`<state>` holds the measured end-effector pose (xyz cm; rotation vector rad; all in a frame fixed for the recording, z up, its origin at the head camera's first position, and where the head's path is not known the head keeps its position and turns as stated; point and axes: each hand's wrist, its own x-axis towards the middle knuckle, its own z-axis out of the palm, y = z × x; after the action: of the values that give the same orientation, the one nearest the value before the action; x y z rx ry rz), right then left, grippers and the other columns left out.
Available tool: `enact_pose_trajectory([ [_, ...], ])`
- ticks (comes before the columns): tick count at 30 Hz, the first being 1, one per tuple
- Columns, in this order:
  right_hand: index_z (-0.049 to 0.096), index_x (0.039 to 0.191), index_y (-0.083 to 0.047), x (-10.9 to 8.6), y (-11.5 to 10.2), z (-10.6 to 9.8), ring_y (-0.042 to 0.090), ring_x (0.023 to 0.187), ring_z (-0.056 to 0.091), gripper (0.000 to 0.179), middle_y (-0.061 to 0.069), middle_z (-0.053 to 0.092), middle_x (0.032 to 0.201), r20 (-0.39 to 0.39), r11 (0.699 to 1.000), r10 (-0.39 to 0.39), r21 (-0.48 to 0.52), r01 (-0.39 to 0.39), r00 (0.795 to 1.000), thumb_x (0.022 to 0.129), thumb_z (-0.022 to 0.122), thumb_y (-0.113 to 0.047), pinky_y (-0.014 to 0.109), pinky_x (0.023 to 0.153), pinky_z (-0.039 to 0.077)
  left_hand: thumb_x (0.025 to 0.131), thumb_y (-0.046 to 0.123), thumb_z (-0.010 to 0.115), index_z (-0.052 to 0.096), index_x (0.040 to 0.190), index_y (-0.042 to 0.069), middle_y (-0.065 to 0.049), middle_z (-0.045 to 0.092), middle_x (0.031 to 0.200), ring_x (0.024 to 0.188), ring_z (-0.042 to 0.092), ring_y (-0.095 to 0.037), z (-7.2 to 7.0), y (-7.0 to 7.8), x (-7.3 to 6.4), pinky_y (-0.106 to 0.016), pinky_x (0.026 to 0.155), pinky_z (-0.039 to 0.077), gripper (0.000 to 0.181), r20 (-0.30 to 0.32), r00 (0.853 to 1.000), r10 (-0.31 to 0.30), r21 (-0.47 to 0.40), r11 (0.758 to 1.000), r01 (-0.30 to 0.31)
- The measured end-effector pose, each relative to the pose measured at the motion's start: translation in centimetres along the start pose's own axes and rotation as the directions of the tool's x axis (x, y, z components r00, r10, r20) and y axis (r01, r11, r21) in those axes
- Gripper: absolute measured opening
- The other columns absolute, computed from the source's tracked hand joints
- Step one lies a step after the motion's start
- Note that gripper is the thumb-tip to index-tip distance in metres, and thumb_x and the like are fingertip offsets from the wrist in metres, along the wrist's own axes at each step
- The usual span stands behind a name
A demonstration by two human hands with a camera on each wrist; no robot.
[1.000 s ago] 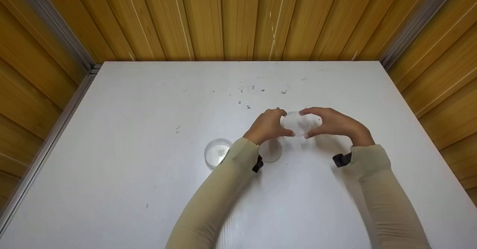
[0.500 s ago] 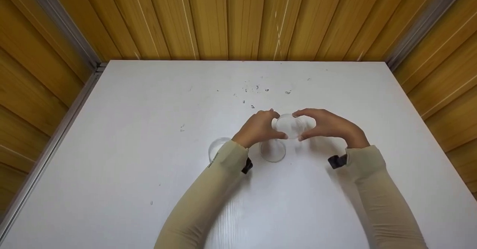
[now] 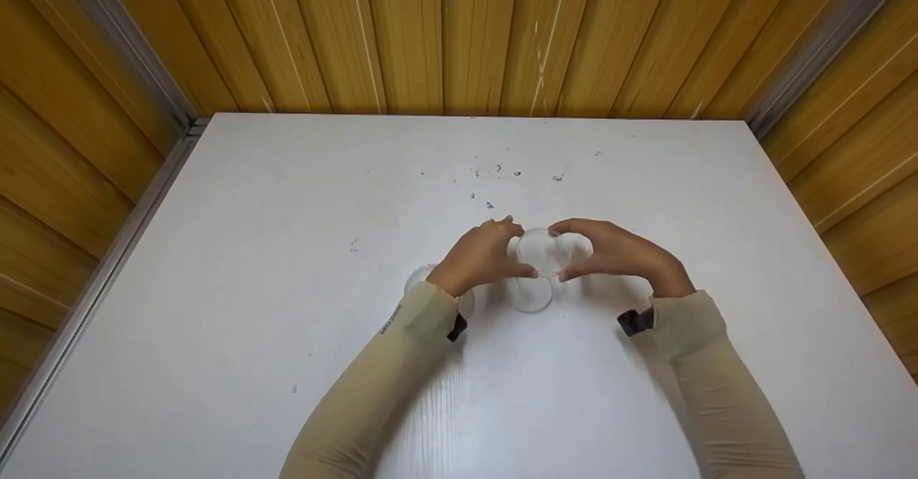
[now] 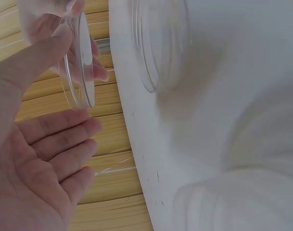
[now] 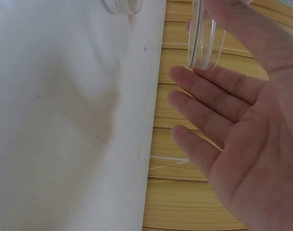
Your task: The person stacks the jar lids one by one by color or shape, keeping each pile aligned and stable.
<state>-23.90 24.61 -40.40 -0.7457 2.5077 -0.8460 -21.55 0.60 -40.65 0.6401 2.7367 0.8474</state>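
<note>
A clear round petri dish point(image 3: 543, 255) is held above the white table between both hands. My left hand point(image 3: 477, 257) pinches its left edge between thumb and fingers, and my right hand point(image 3: 618, 253) pinches the right edge the same way. In the left wrist view the dish point(image 4: 80, 62) stands edge-on, with a white layer showing on one side. Below the held dish, a second clear round dish point(image 3: 531, 298) lies on the table, its far part covered in the head view. A third round dish point(image 3: 418, 277) lies partly hidden under my left wrist.
The white table point(image 3: 272, 199) bears several small dark marks toward its far side. Yellow wood-look panels point(image 3: 466, 41) stand behind it and at both sides, with metal posts in the corners. A black wrist camera point(image 3: 635, 323) sits at my right cuff.
Both hands have carried the held petri dish left and nearer, so it now overlaps the second dish in view. My left wrist now covers more of the third dish. The head view has shifted slightly.
</note>
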Motion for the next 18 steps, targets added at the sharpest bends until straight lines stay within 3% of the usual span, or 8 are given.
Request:
enact_pose_trajectory([
  [7,0.049,0.138,-0.012,0.3,-0.2,1.1,0.028,0.131,0.045,0.078,0.006,0.055,0.137,0.015,0.999,-0.025,0.029,0.024,1.0,0.073,0.082,-0.041,0.053,0.109,0.035,0.077,0.039,0.08,0.062,0.127,0.006,-0.01,0.056,0.138,0.133,0.047,-0.029,0.2,-0.8,-0.8,-0.041,0.108,0.041,0.062,-0.007,1.0,0.018,0.075,0.997,-0.017],
  [13,0.05,0.137,-0.013,0.3,-0.4,1.8,0.025,0.13,0.047,0.076,0.005,0.056,0.136,0.021,0.999,-0.035,0.037,0.034,0.999,0.073,0.082,-0.038,0.051,0.109,0.036,0.076,0.039,0.08,0.064,0.123,0.006,-0.009,0.061,0.132,0.131,0.049,-0.029,0.4,-1.1,-1.6,-0.041,0.107,0.043,0.06,-0.012,0.999,0.035,0.09,0.995,-0.034],
  [18,0.05,0.136,-0.01,0.2,-0.7,2.4,0.027,0.128,0.048,0.074,0.008,0.055,0.136,0.034,0.998,-0.052,0.035,0.051,0.998,0.074,0.082,-0.035,0.052,0.107,0.037,0.075,0.04,0.081,0.067,0.116,0.005,-0.007,0.068,0.119,0.114,0.062,-0.024,0.7,-1.3,-2.2,-0.036,0.106,0.044,0.055,-0.032,0.997,0.071,0.141,0.988,-0.065],
])
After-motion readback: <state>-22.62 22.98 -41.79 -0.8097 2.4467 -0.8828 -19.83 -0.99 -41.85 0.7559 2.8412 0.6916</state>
